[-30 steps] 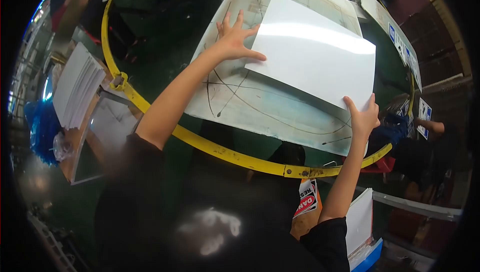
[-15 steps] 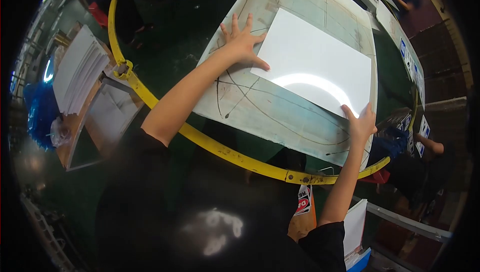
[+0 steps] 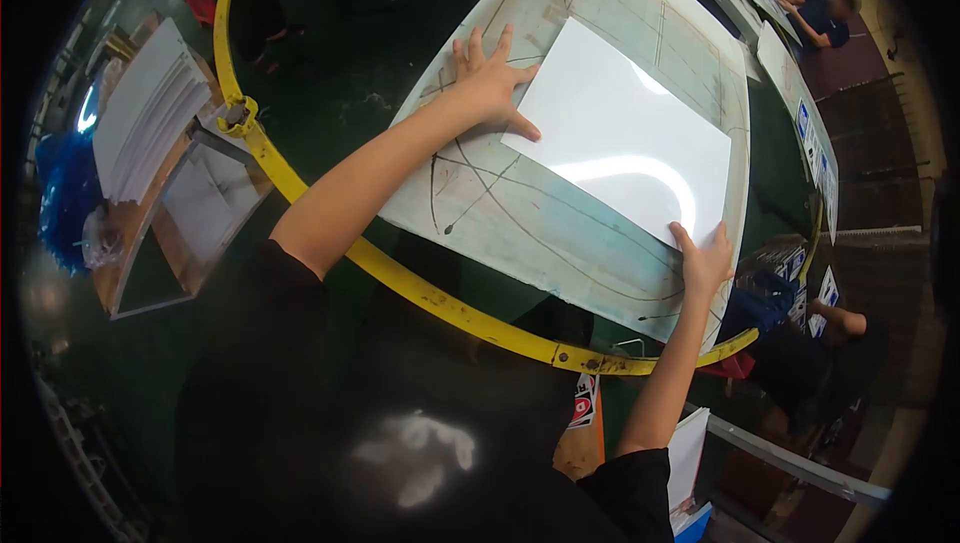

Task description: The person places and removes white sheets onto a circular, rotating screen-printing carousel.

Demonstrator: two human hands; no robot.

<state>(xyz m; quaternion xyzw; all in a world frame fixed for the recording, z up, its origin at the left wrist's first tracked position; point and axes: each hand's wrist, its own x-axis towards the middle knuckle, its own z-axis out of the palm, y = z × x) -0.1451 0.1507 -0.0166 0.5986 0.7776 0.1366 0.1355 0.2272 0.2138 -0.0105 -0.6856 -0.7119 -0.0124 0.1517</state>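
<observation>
A pale, line-marked work board [image 3: 520,213] is ringed by a yellow rail [image 3: 400,283] above a dark green floor. A glossy white sheet [image 3: 620,133] is laid flat on the board, inside its edges. The left hand [image 3: 490,78], fingers spread, is pressed at the sheet's far corner; the right hand [image 3: 703,263], fingers open, is pressed at its near corner. A stack of white sheets [image 3: 145,108] is seen well apart, outside the rail.

a glossy white sheet [image 3: 625,133] lies flat on the pale, line-marked tabletop [image 3: 520,213], blank and rectangular, glare streaked across its middle.
</observation>
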